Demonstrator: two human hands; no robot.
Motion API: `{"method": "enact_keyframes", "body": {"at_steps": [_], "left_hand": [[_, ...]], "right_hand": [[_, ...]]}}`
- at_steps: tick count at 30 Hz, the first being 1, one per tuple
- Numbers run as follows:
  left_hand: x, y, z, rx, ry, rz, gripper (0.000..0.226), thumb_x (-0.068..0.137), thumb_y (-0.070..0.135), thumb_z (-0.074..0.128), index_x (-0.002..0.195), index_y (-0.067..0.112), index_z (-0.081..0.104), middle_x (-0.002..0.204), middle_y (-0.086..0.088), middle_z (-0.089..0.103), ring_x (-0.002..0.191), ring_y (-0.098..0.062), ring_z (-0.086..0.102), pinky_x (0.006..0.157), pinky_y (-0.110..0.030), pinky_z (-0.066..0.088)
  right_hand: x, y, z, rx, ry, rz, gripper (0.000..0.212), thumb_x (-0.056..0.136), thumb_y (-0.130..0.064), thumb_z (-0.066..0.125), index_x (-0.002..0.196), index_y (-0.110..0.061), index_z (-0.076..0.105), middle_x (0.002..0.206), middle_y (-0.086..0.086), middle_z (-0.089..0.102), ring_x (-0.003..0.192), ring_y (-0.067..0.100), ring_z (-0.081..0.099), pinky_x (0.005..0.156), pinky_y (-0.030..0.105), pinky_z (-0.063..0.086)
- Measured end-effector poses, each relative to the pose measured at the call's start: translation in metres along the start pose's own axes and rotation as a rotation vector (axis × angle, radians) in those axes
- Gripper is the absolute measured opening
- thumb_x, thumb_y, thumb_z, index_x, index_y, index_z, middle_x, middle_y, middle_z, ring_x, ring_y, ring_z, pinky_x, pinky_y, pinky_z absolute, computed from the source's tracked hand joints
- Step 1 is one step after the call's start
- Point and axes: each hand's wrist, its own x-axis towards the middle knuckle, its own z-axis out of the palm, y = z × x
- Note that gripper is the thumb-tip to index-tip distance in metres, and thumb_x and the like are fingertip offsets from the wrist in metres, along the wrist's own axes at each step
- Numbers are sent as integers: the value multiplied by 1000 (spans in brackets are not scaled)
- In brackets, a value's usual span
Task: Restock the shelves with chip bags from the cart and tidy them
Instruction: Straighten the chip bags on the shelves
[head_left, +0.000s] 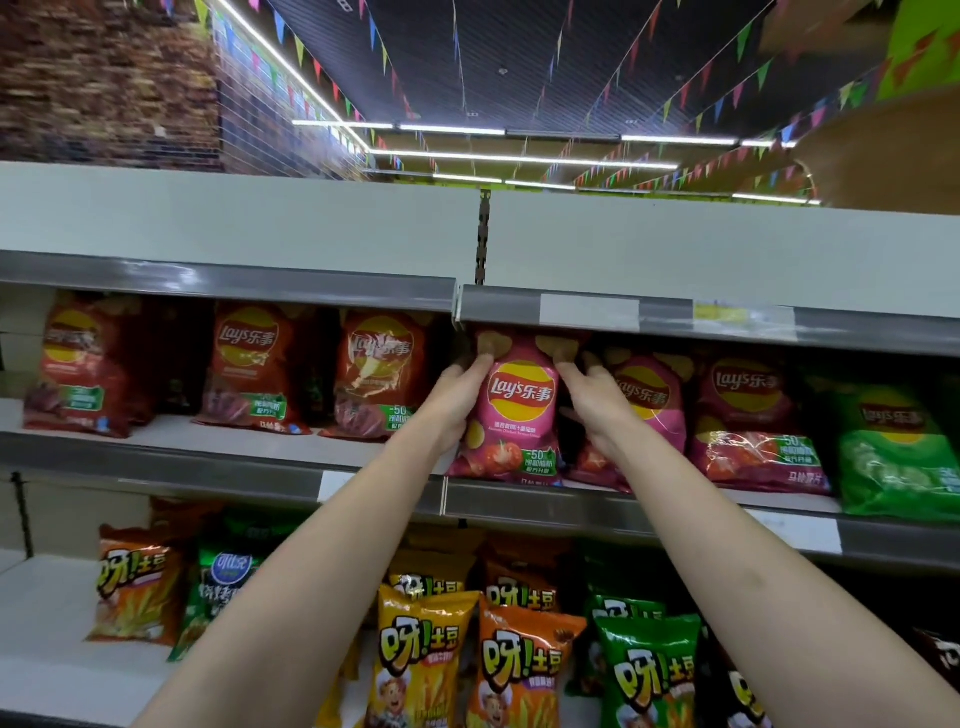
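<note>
A pink Lay's chip bag (511, 410) stands upright on the middle shelf (545, 501), its top tucked under the shelf above. My left hand (457, 395) grips its left edge and my right hand (597, 402) grips its right edge. More pink Lay's bags (748, 421) stand to its right, partly hidden behind my right hand. The cart is not in view.
Red Lay's bags (254, 369) line the shelf's left part, a green Lay's bag (893, 447) its far right. The lower shelf holds orange, yellow and green stick-snack bags (519, 665). The top shelf (234, 280) looks bare from here.
</note>
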Motion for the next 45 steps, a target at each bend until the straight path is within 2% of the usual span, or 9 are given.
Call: {"method": "enact_keyframes", "body": {"at_steps": [4, 10, 21, 23, 26, 30, 39, 42, 45], "left_hand": [[10, -6, 4, -57, 77, 36, 39, 98, 26, 53, 128, 1, 50, 90, -11, 67, 76, -22, 65, 72, -34, 55], [14, -8, 8, -66, 82, 34, 22, 100, 25, 50, 118, 13, 51, 86, -7, 66, 74, -20, 64, 70, -34, 55], [15, -7, 11, -8, 125, 7, 31, 102, 24, 44, 129, 10, 50, 86, -6, 64, 75, -19, 62, 73, -33, 53], [7, -6, -2, 86, 52, 5, 44, 97, 38, 53, 126, 6, 50, 96, -5, 66, 84, -18, 63, 82, -34, 51], [-11, -8, -27, 456, -170, -16, 103, 62, 62, 77, 141, 9, 35, 129, -5, 56, 113, -21, 57, 102, -39, 44], [-24, -14, -35, 872, -322, 5, 85, 71, 24, 83, 138, 16, 32, 121, 0, 51, 113, -18, 53, 95, -31, 47], [-16, -26, -27, 975, -237, 173, 89, 71, 21, 84, 139, 16, 26, 135, -5, 47, 125, -22, 49, 97, -32, 46], [-18, -27, -32, 1007, -213, 158, 101, 66, 32, 87, 142, 15, 22, 139, -8, 38, 129, -24, 43, 103, -38, 45], [-29, -20, -29, 980, 23, 378, 101, 63, 42, 86, 139, 11, 27, 134, -8, 32, 125, -22, 40, 104, -37, 42]], "right_hand": [[9, 3, -1, 18, 63, -31, 58, 97, -34, 53, 149, -19, 29, 138, 10, 53, 125, 30, 52, 105, 48, 43], [11, 4, -4, 4, 73, -54, 56, 97, -33, 53, 148, -21, 32, 137, 10, 53, 123, 30, 52, 105, 47, 44], [18, -5, -1, -148, 89, -14, 69, 94, -51, 51, 150, -20, 29, 153, 7, 36, 136, 31, 39, 111, 42, 34], [8, -4, -5, -224, 21, 18, 77, 90, -58, 53, 150, -17, 28, 149, 7, 41, 131, 32, 45, 108, 45, 38], [-17, -1, -15, -430, -180, 12, 92, 79, -50, 72, 148, -10, 25, 138, 0, 47, 127, 28, 50, 104, 41, 44], [-38, 10, -17, -680, -323, -1, 114, 72, -28, 83, 152, -16, 3, 150, 8, 36, 134, 26, 41, 110, 41, 38], [-47, 26, 1, -725, -158, -191, 106, 79, -5, 75, 151, -19, -2, 146, 11, 32, 131, 25, 41, 100, 31, 41], [-47, 25, 1, -778, -154, -181, 109, 77, -10, 78, 151, -19, -2, 148, 11, 28, 136, 26, 35, 106, 36, 38], [-46, 22, -5, -843, -148, -162, 110, 78, -28, 78, 153, -18, -2, 152, 10, 23, 140, 27, 29, 112, 42, 34]]}}
